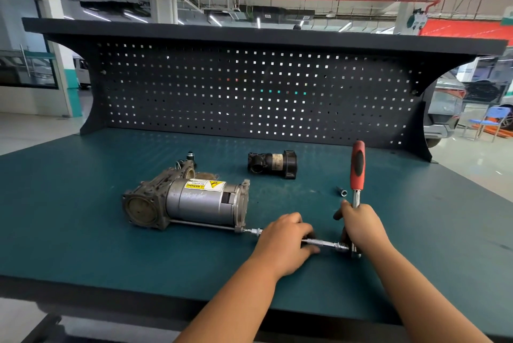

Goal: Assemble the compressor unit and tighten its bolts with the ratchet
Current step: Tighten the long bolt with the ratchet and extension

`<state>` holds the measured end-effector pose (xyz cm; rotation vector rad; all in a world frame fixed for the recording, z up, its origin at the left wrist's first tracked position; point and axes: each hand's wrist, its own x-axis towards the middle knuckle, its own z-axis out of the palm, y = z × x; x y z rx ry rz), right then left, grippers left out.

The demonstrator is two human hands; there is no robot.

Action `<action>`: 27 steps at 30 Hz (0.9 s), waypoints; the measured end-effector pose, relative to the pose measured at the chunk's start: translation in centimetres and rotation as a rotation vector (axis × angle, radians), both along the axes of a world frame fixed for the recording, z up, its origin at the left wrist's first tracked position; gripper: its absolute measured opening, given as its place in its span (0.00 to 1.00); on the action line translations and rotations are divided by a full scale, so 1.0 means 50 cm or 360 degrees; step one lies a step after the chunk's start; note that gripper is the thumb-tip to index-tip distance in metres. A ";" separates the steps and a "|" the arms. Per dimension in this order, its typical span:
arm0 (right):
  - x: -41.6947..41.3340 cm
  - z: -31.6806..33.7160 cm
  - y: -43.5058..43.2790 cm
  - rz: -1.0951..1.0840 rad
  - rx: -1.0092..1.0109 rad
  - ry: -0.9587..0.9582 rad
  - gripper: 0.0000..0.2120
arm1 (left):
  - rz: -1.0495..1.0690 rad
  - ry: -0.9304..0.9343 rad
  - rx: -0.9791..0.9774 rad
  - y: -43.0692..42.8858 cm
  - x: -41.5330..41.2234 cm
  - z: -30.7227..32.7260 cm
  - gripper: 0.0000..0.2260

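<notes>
The grey compressor unit (188,202) lies on its side on the green bench top, yellow warning label up. A long extension bar (327,244) runs from the bolt at its lower right corner to the ratchet head. My left hand (286,240) grips the middle of that bar. My right hand (361,224) grips the steel shank of the ratchet (357,167), whose red and black handle stands upright. A black cylindrical part (273,165) lies apart behind the compressor.
A loose socket (342,191) lies on the bench top (83,231) left of the ratchet handle. A small black fitting (190,155) sits behind the compressor. A dark pegboard (249,92) with a shelf on top closes off the back.
</notes>
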<state>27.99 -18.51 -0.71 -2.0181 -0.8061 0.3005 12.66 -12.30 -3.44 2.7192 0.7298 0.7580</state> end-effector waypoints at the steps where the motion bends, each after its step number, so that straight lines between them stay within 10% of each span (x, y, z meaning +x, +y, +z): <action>1: 0.001 0.000 0.003 -0.0034 -0.0024 -0.0002 0.16 | 0.0005 0.0003 -0.0015 0.000 0.000 0.000 0.13; 11: -0.023 -0.013 -0.041 0.0273 0.0336 0.0013 0.16 | -0.0007 0.0045 -0.0123 0.001 0.001 0.001 0.13; 20: -0.079 -0.047 -0.168 0.0458 0.0192 -0.0987 0.04 | 0.0032 0.0044 -0.0168 0.000 0.003 0.006 0.12; 27: -0.051 -0.034 -0.126 0.0260 0.0177 -0.0749 0.11 | 0.0048 0.0003 -0.0122 -0.002 -0.001 0.005 0.12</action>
